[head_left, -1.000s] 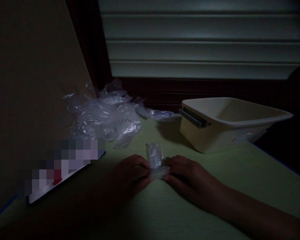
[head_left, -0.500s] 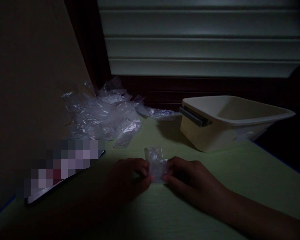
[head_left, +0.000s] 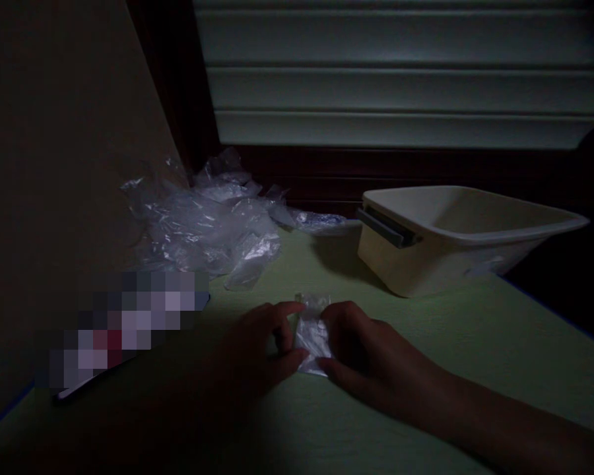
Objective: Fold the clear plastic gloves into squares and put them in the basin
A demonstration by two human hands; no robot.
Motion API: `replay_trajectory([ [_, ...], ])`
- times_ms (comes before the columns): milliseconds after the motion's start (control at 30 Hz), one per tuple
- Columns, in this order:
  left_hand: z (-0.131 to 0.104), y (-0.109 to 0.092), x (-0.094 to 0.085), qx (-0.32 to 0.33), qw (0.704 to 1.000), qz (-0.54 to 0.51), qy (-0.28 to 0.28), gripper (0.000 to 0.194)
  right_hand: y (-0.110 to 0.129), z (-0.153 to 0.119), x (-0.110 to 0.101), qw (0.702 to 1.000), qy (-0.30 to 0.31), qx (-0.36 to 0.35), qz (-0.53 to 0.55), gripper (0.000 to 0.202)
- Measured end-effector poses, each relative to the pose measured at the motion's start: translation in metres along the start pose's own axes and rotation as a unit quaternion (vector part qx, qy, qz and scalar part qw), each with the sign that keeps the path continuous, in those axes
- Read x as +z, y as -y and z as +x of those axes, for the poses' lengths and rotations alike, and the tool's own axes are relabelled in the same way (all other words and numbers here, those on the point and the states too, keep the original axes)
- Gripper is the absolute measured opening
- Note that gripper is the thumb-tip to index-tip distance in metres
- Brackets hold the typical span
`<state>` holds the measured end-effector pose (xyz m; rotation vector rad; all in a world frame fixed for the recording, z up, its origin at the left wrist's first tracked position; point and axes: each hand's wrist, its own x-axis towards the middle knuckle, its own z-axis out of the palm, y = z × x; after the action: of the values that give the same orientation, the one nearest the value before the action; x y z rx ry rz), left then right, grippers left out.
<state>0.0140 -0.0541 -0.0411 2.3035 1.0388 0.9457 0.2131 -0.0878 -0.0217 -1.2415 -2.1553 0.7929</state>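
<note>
Between my two hands, low over the green tabletop, is a small clear plastic bag (head_left: pixel 313 336), creased and shiny. My left hand (head_left: pixel 267 340) has its thumb on the bag's lower left edge, while the index finger reaches to the upper left edge. On the other side, my right hand (head_left: pixel 361 343) curls its fingers at the bag's right edge, with the thumb near the lower right corner. The light is dim, and the undersides of the fingers are hidden. Whether anything is inside the bag I cannot tell.
A heap of clear plastic bags (head_left: pixel 202 224) lies at the back left by the wall. At the back right stands a cream plastic bin (head_left: pixel 400 267) with a grey handle. A flat device with a blurred screen (head_left: pixel 129 330) rests at the left. Behind is a slatted shutter (head_left: pixel 391 92).
My fingers have shifted along the bag's sides: both index fingers now sit higher on it. The bag is slightly nearer to me and looks flatter and narrower.
</note>
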Motion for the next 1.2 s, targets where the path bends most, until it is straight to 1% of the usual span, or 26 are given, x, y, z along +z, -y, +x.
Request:
replay_trajectory([
  [67,-0.001,-0.001,-0.002,0.044,0.998,0.036,-0.002,0.031,0.001,0.0,0.0,0.999,-0.007,-0.008,-0.031,0.024],
  [133,-0.001,-0.004,-0.005,0.094,0.994,0.062,0.01,0.023,0.002,0.0,-0.001,0.997,-0.023,-0.036,-0.057,0.022],
  [200,-0.003,-0.006,-0.008,0.138,0.987,0.084,0.015,0.022,0.003,-0.001,0.0,0.992,-0.038,-0.071,-0.1,0.02],
  [267,-0.004,-0.006,-0.009,0.174,0.979,0.108,0.005,0.025,0.003,-0.001,0.0,0.982,-0.042,-0.1,-0.154,0.016],
  [333,-0.006,-0.005,-0.009,0.194,0.971,0.138,0.005,0.028,0.004,-0.002,0.0,0.972,-0.042,-0.117,-0.202,0.013],
  [400,-0.006,-0.004,-0.008,0.21,0.963,0.168,0.019,0.029,0.004,-0.003,0.0,0.965,-0.038,-0.124,-0.229,0.013],
  [500,-0.006,-0.003,-0.008,0.221,0.954,0.196,0.05,0.032,0.005,-0.002,0.0,0.963,-0.034,-0.124,-0.237,0.014],
  [567,-0.004,-0.004,-0.007,0.233,0.95,0.202,0.056,0.029,0.006,-0.002,-0.001,0.963,-0.033,-0.126,-0.236,0.015],
  [600,-0.002,-0.005,-0.007,0.249,0.946,0.202,0.05,0.027,0.006,-0.002,-0.001,0.963,-0.033,-0.126,-0.238,0.015],
  [667,0.001,-0.007,-0.008,0.229,0.948,0.21,0.072,0.022,0.007,-0.002,-0.002,0.961,-0.031,-0.124,-0.244,0.015],
  [733,0.004,-0.01,-0.01,0.218,0.948,0.212,0.094,0.02,0.007,-0.004,-0.003,0.96,-0.034,-0.126,-0.247,0.015],
  [800,0.006,-0.011,-0.011,0.22,0.949,0.206,0.097,0.02,0.007,-0.006,-0.005,0.959,-0.05,-0.138,-0.243,0.016],
  [900,0.005,-0.01,-0.013,0.218,0.954,0.187,0.087,0.019,0.006,-0.008,-0.007,0.952,-0.07,-0.18,-0.237,0.019],
  [1000,0.003,-0.005,-0.012,0.215,0.958,0.174,0.077,0.021,0.003,-0.008,-0.007,0.944,-0.054,-0.21,-0.249,0.02],
  [1133,0.0,0.001,-0.01,0.232,0.96,0.15,0.053,0.023,-0.001,-0.006,-0.006,0.946,-0.045,-0.197,-0.253,0.017],
  [1200,-0.002,0.002,-0.01,0.23,0.961,0.145,0.045,0.026,-0.002,-0.006,-0.006,0.95,-0.045,-0.189,-0.244,0.017],
])
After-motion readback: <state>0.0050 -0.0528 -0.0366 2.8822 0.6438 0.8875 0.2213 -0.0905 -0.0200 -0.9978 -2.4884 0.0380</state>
